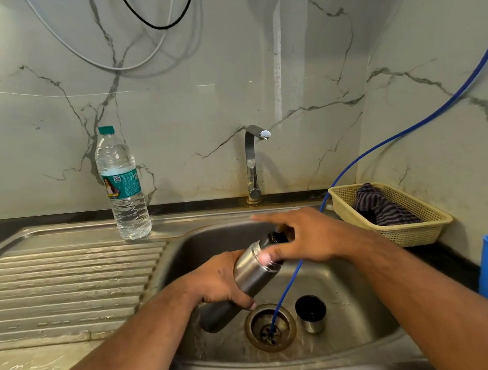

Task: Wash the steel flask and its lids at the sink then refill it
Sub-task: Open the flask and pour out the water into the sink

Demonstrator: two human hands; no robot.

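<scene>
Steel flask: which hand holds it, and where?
Left hand grips the steel flask at mid-body; right hand grips its black lid.

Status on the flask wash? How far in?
Done: cup lid off, standing in the sink. In hand: left hand grips the tilted flask; right hand holds its black stopper. Left, apparently: washing, refilling; tap shows no water.

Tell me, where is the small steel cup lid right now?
In the head view, the cup lid stands open side up on the floor of the sink, just right of the drain and beside the blue tube.
</scene>
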